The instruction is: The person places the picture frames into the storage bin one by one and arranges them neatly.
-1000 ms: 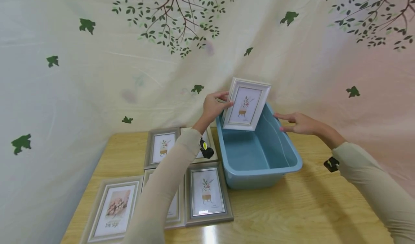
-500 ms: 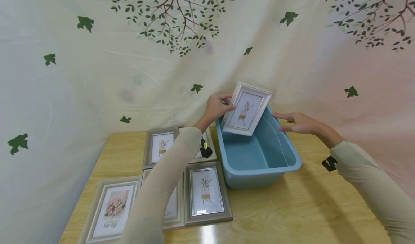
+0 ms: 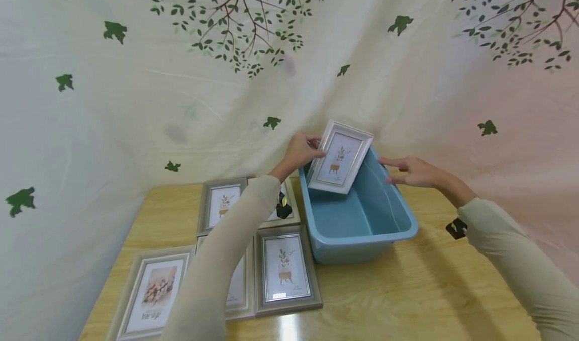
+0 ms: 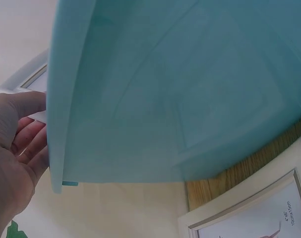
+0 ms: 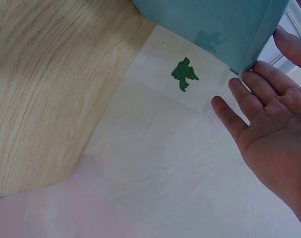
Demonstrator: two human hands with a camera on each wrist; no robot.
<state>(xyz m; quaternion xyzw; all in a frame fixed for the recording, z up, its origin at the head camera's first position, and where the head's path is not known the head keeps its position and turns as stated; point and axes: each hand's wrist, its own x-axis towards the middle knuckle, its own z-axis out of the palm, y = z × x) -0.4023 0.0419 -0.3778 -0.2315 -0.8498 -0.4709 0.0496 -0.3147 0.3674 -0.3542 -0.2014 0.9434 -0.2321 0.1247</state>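
My left hand pinches the left edge of a white picture frame, thumb on its front. The frame shows a potted-plant print and leans tilted, its lower part inside the back of a blue plastic basin. In the left wrist view the basin wall hides most of that frame. Across the basin, my right hand is at the right rim. Its fingers look extended and touch the rim's outer side in the right wrist view, with the thumb over the edge.
Left of the basin, several picture frames lie flat on the wooden table: a grey one close by, a grey one behind, and a larger one at front left. My left sleeve covers parts of others. A printed curtain hangs behind.
The white picture frame in my left hand has come down a little into the basin and tilted more. My right hand stays by the rim. The view has shifted slightly.
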